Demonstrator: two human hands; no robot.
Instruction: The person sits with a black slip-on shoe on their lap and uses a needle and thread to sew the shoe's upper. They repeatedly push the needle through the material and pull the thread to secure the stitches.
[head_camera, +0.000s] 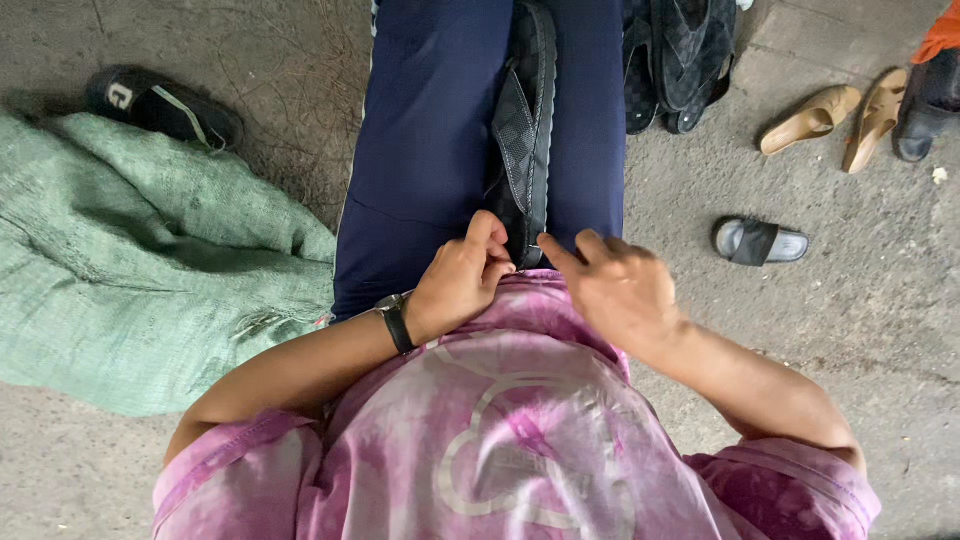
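Observation:
A black sandal (522, 120) with a checked strap and grey stitching lies upright between my knees on my dark blue trousers (430, 130). My left hand (460, 280), with a black watch on the wrist, pinches the near end of the sandal with curled fingers. My right hand (610, 285) sits just to the right, its fingertips touching the same near end. My pink tie-dye shirt (510, 430) fills the lower part of the view and hides the sandal's closest edge.
A green woven sack (130, 260) lies bunched on the concrete floor at left, with a black slipper (165, 105) behind it. At right are a black slide (760, 241), two tan shoes (845, 115), a dark shoe (925, 110) and black sandals (685, 60).

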